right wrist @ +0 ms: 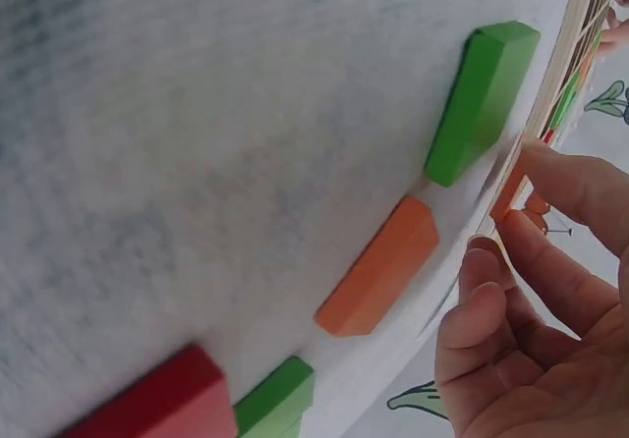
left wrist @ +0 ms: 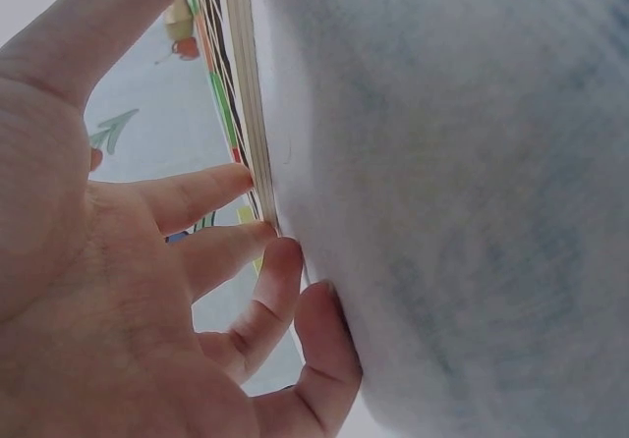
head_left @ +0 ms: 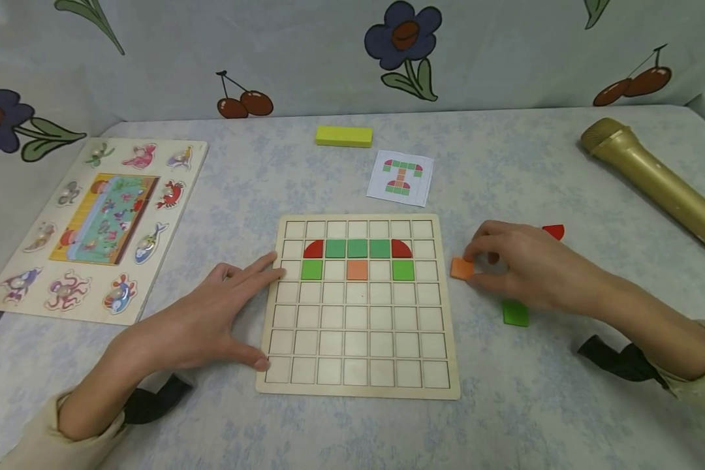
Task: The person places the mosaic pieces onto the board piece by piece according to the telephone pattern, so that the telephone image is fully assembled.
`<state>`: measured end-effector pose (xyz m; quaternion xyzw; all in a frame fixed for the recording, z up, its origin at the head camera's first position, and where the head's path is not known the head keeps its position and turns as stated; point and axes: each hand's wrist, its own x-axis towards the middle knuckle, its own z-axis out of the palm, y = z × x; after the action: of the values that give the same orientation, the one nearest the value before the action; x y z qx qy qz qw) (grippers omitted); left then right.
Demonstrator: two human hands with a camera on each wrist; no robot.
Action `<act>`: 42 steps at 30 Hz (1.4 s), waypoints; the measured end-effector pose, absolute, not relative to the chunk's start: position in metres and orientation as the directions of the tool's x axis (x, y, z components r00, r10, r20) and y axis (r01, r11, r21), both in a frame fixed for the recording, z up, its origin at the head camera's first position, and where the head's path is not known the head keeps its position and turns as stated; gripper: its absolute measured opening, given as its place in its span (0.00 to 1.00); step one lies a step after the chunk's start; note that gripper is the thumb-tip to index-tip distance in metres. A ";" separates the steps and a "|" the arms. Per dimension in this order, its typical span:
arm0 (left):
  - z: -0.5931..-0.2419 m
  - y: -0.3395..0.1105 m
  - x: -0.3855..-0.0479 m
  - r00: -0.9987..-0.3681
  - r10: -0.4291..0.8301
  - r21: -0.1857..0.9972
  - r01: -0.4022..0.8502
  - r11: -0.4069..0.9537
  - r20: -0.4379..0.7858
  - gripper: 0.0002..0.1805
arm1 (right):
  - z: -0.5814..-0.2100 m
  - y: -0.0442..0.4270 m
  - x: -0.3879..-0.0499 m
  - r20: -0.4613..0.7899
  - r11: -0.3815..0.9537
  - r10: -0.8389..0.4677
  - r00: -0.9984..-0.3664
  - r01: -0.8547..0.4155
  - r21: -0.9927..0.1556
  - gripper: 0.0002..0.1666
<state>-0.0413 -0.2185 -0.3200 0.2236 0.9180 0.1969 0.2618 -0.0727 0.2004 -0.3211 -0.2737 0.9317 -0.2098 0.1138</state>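
- Left hand (head_left: 205, 320) is spread wide, its thumb and fingertips only touching the left edge of one wooden board (head_left: 357, 390). In the left wrist view its thumb runs off the top.
- Right hand (head_left: 523, 264) pinches one orange tile (head_left: 461, 269) between thumb and finger, just beside the board's right edge. I cannot tell if that tile touches the table. Fingers cover part of it.
- Two pale sleeves (head_left: 67, 447) and two black straps (head_left: 157, 399) are near the wrists. Both sleeves are cut off by the picture's sides.
- The board has seven rows of seven squares. Eight tiles sit on it: two red round-sided ones (head_left: 314, 249), five green ones (head_left: 312, 269) and one orange one (head_left: 357, 270).
- More tiles lie on the table by the right hand. The right wrist view shows one red block (right wrist: 157, 399), one orange block (right wrist: 378, 271) and at least two green blocks (right wrist: 482, 104). The bottom edge cuts some off, so I cannot count them all.
- One puzzle board (head_left: 182, 189) lies far left, with ten little pictures around one big one.
- One small card (head_left: 376, 188) lies past the board, showing a shape made of red, green and orange bits.
- One gold microphone (head_left: 652, 173) lies far right, its end cut off.
- One yellow block (head_left: 343, 136) lies behind the card.
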 end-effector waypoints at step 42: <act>-0.319 -0.218 -0.041 -0.762 0.513 0.476 0.308 0.824 -0.395 0.63 | -0.316 0.072 -0.066 -0.133 0.699 -0.650 -0.748 -0.520 -0.491 0.07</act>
<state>-0.0411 -0.2177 -0.3185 0.2237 0.9181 0.1953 0.2626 -0.0656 0.0724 -0.3158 -0.3215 0.9094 -0.2170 0.1500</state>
